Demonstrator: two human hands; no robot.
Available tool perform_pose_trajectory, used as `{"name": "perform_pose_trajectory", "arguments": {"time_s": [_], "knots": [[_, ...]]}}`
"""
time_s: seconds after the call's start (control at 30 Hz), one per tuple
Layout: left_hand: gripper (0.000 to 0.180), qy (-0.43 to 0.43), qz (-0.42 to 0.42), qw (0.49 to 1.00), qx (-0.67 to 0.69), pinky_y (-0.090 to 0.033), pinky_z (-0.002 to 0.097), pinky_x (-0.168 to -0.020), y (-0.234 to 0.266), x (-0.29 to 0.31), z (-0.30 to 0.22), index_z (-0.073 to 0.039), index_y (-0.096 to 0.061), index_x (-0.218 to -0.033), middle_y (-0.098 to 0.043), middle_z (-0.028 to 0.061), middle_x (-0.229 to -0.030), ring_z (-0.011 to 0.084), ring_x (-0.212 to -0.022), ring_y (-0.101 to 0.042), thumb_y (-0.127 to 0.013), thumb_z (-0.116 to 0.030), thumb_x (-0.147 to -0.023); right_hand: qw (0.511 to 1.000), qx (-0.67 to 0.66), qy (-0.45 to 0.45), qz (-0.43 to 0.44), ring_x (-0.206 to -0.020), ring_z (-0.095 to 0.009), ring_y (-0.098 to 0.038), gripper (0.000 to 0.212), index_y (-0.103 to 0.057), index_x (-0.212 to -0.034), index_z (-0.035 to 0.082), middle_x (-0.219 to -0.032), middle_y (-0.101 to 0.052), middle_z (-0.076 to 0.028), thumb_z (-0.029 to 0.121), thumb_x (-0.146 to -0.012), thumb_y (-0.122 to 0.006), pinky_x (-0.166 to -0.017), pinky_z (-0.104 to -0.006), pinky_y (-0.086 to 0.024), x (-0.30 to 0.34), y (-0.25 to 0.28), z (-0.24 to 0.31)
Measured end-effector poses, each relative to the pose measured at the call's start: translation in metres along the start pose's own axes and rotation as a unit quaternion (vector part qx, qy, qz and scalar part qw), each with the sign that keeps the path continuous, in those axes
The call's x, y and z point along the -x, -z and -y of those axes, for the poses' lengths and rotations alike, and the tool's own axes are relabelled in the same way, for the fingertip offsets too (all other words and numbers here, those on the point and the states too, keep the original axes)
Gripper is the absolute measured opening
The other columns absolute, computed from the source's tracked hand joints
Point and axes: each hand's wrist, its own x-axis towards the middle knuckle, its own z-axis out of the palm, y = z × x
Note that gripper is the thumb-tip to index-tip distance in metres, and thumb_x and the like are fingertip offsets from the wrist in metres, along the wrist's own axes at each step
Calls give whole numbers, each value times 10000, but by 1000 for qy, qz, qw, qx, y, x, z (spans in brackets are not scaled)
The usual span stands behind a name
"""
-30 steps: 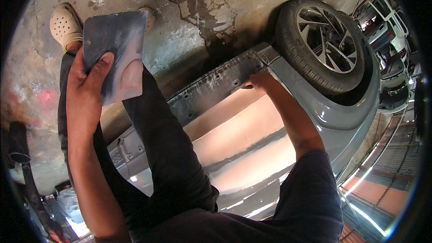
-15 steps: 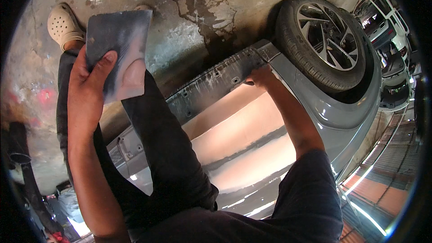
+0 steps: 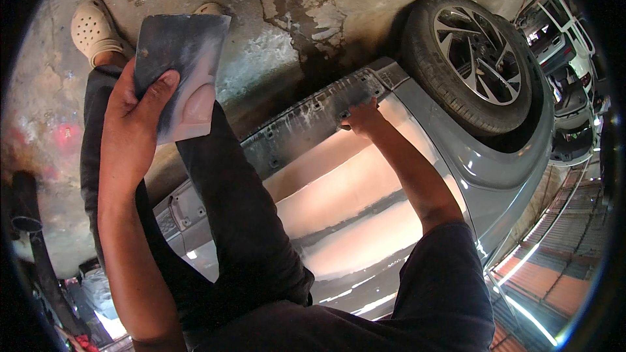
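Note:
My left hand (image 3: 134,111) grips a flat dark mixing board (image 3: 179,45), thumb on its face. Smeared pinkish filler (image 3: 197,107) covers the board's lower right corner, with a thicker rounded mound in it. Over at the car, my right hand (image 3: 360,119) is closed against the lower edge of a body panel (image 3: 319,215). Whatever its fingers hold, if anything, is hidden by the hand. Broad areas of the panel are coated in pale pink filler, with a dark grey strip running between them. The dark sill (image 3: 303,114) beyond it bears whitish drips and several clip holes.
Right of the panel are the grey car's fender (image 3: 482,163) and a wheel (image 3: 479,58) with a spoked rim. The concrete floor (image 3: 261,58) is cracked and stained. My clog-shod foot (image 3: 94,29) rests at upper left. A dark tube (image 3: 26,202) stands at far left.
My right hand has slid left along the panel's lower edge, away from the wheel. My left hand and the board have shifted slightly right.

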Motion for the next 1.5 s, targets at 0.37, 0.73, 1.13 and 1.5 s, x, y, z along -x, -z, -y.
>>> {"name": "perform_pose_trajectory", "arguments": {"time_s": [0.37, 0.73, 1.13, 1.5], "knots": [[333, -1, 9, 999, 45, -444, 233, -910, -1, -2, 12, -8, -596, -1262, -667, 20, -1109, 93, -992, -593, -640, -188, -986, 993, -106, 6, 57, -1342, -311, -476, 564, -591, -1360, 374, -1419, -522, -94, 28, -926, -491, -1138, -691, -215, 26, 23, 1], [367, 132, -14, 925, 356, -511, 356, -938, -29, 20, 3, -31, -536, -1289, -652, 110, -1179, 225, -1053, -652, -622, -193, -971, 650, -463, 303, -521, -1395, -378, -402, 761, -544, -1436, 196, -1478, -408, -166, -152, -765, -628, -1141, -443, -360, 206, 197, 129], [265, -2, -105, 962, 251, -442, 259, -917, -2, 26, -9, -38, -536, -1237, -630, 31, -1101, 109, -989, -565, -593, -145, -1002, 765, -303, 122, -555, -1362, -353, -411, 645, -659, -1310, 261, -1377, -494, -88, -41, -741, -696, -1160, -528, -315, 163, 170, 120], [253, -147, -142, 963, 176, -419, 238, -912, -18, 27, 1, -18, -494, -1258, -595, 23, -1103, 90, -988, -522, -548, -122, -1035, 750, -270, 126, -590, -1369, -330, -398, 537, -651, -1305, 321, -1396, -485, -61, 75, -827, -631, -1162, -586, -270, 191, 203, 147]]}}
